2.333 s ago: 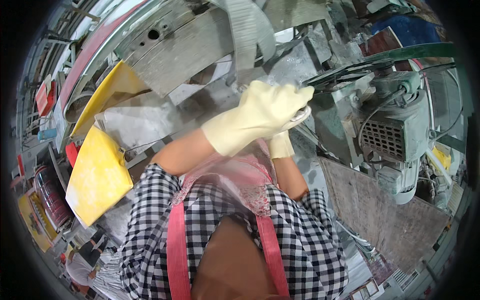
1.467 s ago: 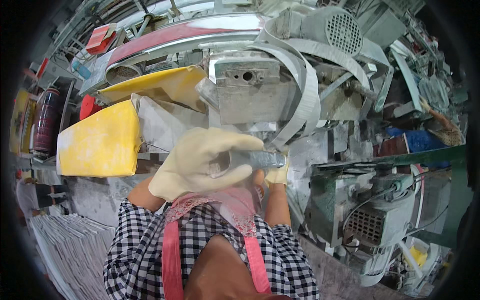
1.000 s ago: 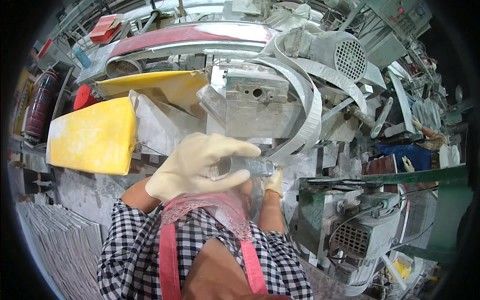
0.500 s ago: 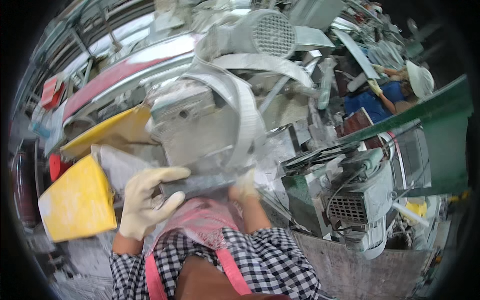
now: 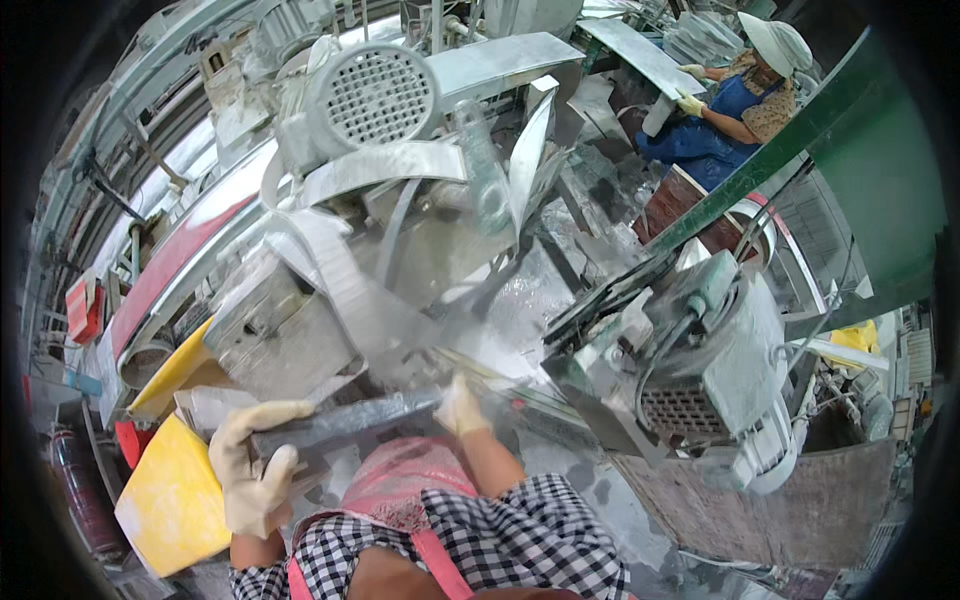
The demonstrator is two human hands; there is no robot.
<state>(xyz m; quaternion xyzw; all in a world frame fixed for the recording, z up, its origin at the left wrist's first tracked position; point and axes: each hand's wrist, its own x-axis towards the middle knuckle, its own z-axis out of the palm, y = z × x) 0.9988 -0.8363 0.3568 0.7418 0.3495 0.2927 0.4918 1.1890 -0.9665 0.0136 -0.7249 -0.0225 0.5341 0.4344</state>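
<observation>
- Left hand: lower in view than 0.5 s ago, fingers curled round the left end of a grey bar.
- Bar: spans the 2 hands, also lower in view.
- Right hand: lower too, fingers closed on the bar's right end.
- Room: yellow cover left; pale belt mid-view; dark-patched grey floor; motor and co-worker right.
</observation>
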